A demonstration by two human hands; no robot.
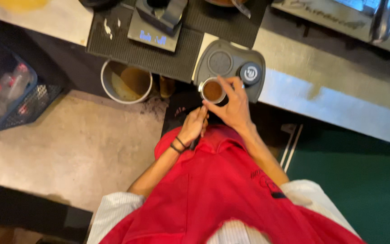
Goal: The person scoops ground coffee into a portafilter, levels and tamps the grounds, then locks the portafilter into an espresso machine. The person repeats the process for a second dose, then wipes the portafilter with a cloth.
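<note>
Coffee-filled filter basket (212, 90) sat just above frame centre, on the near edge of a grey mat (228, 61) beside a black round tamper (251, 73); its handle ran down toward the red apron (217, 190). Likely risk: grounds spilling over the rim toward the bucket (126, 81) at upper left, should the basket tilt or get knocked. Right hand (231, 105) half open, fingertips resting on the rim; left hand (194, 127) closed around the handle below.
</note>
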